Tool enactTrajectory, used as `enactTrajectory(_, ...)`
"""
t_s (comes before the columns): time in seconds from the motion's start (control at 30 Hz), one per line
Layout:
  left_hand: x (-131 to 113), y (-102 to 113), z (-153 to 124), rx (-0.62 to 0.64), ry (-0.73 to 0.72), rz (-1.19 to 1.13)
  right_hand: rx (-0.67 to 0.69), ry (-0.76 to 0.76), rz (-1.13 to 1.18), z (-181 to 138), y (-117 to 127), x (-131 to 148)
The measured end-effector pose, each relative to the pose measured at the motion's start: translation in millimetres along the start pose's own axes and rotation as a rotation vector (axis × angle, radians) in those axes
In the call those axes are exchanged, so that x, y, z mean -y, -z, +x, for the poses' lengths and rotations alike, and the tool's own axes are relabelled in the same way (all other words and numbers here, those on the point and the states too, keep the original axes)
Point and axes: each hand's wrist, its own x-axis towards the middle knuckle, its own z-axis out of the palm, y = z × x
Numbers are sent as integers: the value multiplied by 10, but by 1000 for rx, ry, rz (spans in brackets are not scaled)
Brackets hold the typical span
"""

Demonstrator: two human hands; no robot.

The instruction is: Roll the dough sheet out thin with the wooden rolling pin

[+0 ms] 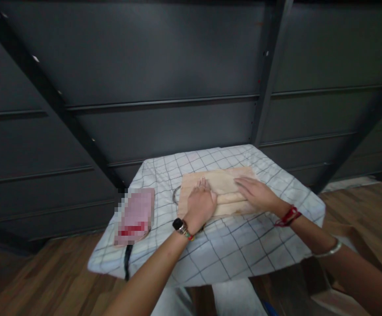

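Observation:
A tan rectangular sheet, cloth or paper, lies on the checked cloth with a fold or ridge running along it. A paler piece or layer shows on its far half. My left hand presses down on the sheet's left part with its fingers stretched forward. On the right part rests my right hand, fingers extended and pointing left across the sheet. Neither hand grips anything. From under the sheet's left edge a thin dark curved loop sticks out; the rest of it is hidden.
A white cloth with dark checks covers the small table. At its left lies a blurred-out pinkish item with a red band, and a black strap hangs near it. Dark panels rise behind. An open box stands at lower right.

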Motion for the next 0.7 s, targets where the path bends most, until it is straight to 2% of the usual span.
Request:
enactTrajectory(0.1,2,-3,16,4,8,11,80,104,-171,-39,-16,25)
enactTrajectory(0.23,53,-27,195,-12,15,15,114,97,-216,114,-77,-36)
enactTrajectory(0.33,125,-23,423,-23,15,37,136,65,-122,329,-103,-129)
enactTrajectory(0.43,174,1,571,45,-89,102,211,138,92,477,-79,-192)
enactTrajectory(0.5,173,6,553,77,-130,98,268,205,207,487,-41,-191)
enactTrajectory(0.57,143,-11,442,43,-97,53,284,205,259,425,-5,-152)
enactTrajectory(0.7,48,-74,133,-72,-42,9,199,116,278,216,8,-24)
